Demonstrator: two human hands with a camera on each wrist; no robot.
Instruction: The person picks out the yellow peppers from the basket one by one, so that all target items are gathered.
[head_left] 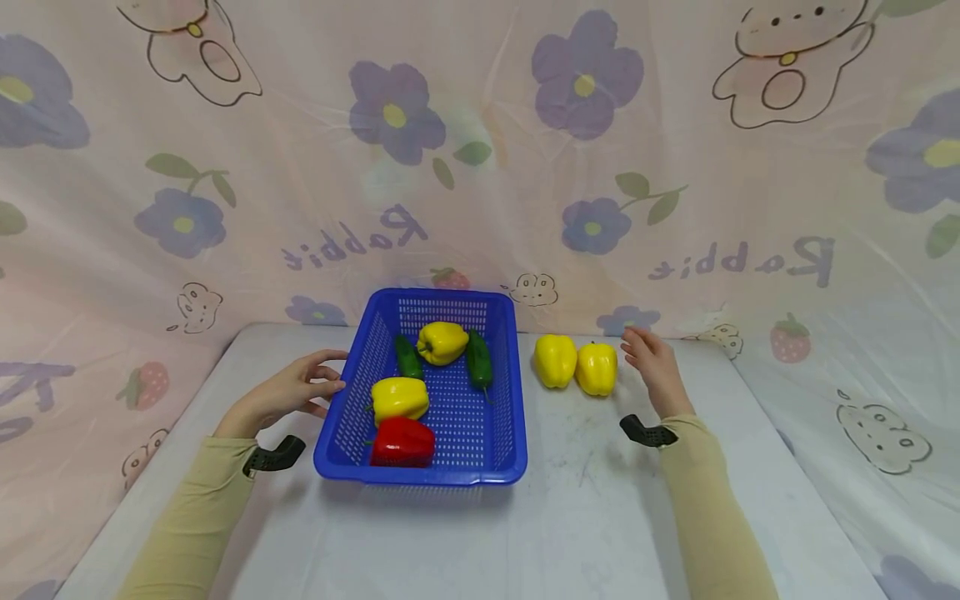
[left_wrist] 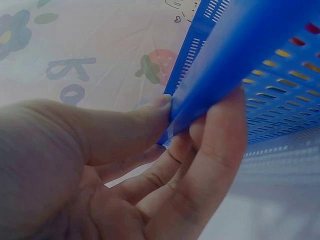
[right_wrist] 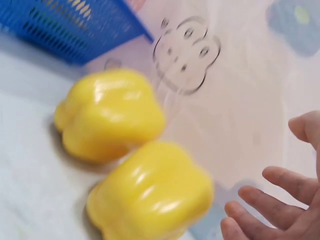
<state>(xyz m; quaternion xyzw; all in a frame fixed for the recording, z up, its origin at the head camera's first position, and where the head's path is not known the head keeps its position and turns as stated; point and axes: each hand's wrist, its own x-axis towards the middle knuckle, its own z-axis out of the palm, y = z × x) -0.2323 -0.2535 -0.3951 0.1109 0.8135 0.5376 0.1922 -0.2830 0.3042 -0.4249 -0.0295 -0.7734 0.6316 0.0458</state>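
Observation:
My left hand (head_left: 288, 392) pinches the left rim of a blue plastic basket (left_wrist: 200, 95), thumb on one side and fingers curled beneath the edge. Inside the basket lie a red bell pepper (head_left: 402, 443), a yellow bell pepper (head_left: 400, 398) just behind it, and another yellow bell pepper (head_left: 442, 343) farther back between two green peppers, one left (head_left: 408, 358) and one right (head_left: 478, 360). Beyond the basket's right side, two yellow bell peppers (head_left: 555, 361) (head_left: 597, 369) sit side by side on the table. Just right of them, my right hand (head_left: 654, 367) is held apart with loosely spread fingers, holding nothing.
The white table (head_left: 585, 525) carries the basket and the loose peppers. A printed cloth (head_left: 487, 167) with flowers and rabbits hangs behind the table and along its sides. Black camera mounts (head_left: 276, 455) (head_left: 647, 432) stick out from both wrists.

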